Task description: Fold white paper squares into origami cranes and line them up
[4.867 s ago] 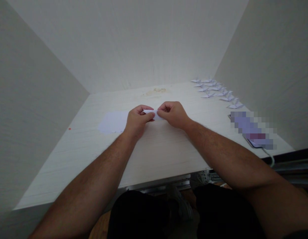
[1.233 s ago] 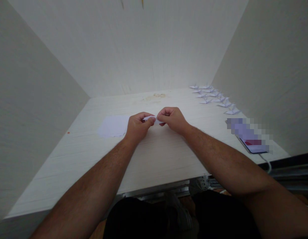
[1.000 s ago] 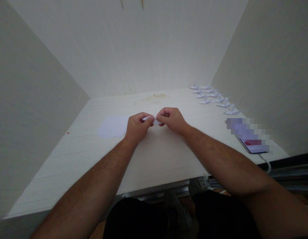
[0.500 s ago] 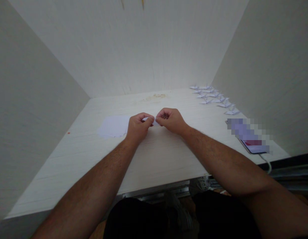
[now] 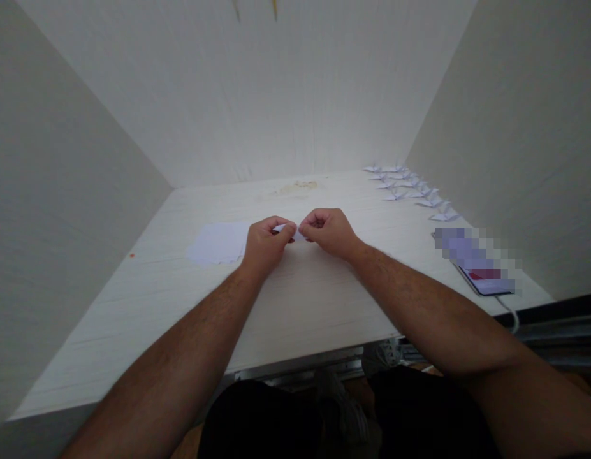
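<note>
Between my two hands is a small piece of white paper (image 5: 298, 235), mostly covered by my fingers, so its folds do not show clearly. My left hand (image 5: 269, 242) pinches its left side between thumb and fingers. On the other side, my right hand (image 5: 329, 231) grips the paper with thumb and curled forefinger. The fingertips of both hands nearly meet above the white table (image 5: 305, 299). Just left of my left hand lies a stack of white paper sheets (image 5: 216, 242), partly hidden behind that hand.
Several folded white paper cranes (image 5: 412, 185) stand in rows at the back right. Nearer along the right side lies a phone (image 5: 489, 280), partly pixelated, with a white cable (image 5: 514, 319) running off the table edge. Pale walls enclose the back and both sides.
</note>
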### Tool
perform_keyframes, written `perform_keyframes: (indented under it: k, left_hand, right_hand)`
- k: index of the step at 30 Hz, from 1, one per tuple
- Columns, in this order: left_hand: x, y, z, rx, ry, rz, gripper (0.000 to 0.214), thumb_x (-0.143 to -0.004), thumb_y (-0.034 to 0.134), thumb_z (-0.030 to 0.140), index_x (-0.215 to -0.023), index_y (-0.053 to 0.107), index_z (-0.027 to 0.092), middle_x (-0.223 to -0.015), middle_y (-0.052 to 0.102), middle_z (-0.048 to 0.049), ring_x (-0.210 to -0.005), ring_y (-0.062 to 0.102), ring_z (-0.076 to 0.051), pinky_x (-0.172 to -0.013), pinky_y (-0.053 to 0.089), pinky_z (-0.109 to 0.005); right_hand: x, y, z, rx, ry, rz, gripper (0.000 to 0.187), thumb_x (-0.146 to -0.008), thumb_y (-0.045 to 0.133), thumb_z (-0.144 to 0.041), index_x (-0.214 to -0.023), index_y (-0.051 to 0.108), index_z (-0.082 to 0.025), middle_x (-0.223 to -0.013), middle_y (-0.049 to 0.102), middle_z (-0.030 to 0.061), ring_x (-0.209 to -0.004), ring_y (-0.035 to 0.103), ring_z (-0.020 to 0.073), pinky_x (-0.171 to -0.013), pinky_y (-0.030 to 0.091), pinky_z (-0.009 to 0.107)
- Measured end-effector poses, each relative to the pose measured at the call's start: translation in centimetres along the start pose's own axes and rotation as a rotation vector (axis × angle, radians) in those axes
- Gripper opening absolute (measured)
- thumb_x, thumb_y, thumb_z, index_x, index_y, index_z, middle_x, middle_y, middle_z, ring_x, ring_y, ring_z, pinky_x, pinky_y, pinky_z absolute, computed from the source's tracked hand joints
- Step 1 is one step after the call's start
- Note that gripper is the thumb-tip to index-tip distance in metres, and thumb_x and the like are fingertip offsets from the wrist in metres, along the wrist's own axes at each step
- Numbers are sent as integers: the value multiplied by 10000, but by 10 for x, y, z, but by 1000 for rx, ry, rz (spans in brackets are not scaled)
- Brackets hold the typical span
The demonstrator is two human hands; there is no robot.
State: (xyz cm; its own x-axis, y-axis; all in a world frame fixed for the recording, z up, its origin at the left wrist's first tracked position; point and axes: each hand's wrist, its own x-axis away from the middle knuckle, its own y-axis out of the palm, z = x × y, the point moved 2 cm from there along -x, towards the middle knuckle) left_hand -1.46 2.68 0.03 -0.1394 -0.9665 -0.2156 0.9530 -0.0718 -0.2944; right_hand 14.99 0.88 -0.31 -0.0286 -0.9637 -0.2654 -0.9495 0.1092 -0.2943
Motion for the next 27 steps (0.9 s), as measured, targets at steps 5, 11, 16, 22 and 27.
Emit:
perform_keyframes:
  k: [5,11,16,22,27]
  left_hand:
    - [-2,-2,-5,1,39,-47,118,-699,767,299,-710,752,183,-648,719,-24,-594,628,-145,-608,478,-268]
    - [-3,0,-7,181,12,-19,85,-639,758,264,-630,716,190,-613,687,-3,-584,593,-134,-636,479,-281]
    - [-5,-1,-10,169,-1,0,98,-673,762,276,-668,728,185,-600,678,-3,-579,591,-133,-613,463,-270]
    - [-4,-2,-5,-12,40,-120,116,-701,742,279,-653,706,180,-617,669,-6,-563,548,-114,-566,415,-247]
    - [-5,-2,-6,-26,45,-158,159,-685,772,322,-652,701,183,-576,600,13,-521,453,-96,-499,323,-233]
  right_hand:
    - [0,-1,0,7,-23,-14,151,-720,721,-301,-686,678,-160,-623,663,12,-584,553,110,-559,420,240]
    - [0,0,-5,8,-43,-48,116,-721,721,-255,-679,676,-158,-593,648,0,-548,544,100,-515,391,225]
    - [-3,0,-1,-78,84,-49,132,-753,716,-265,-690,660,-163,-587,663,11,-563,637,127,-528,461,226]
    - [-3,-7,-1,82,-14,-108,121,-745,710,-222,-652,657,-165,-583,654,0,-540,575,105,-523,416,229]
    - [-5,-7,5,114,-52,-90,94,-747,727,-254,-752,691,-167,-637,667,-4,-585,575,105,-564,428,233]
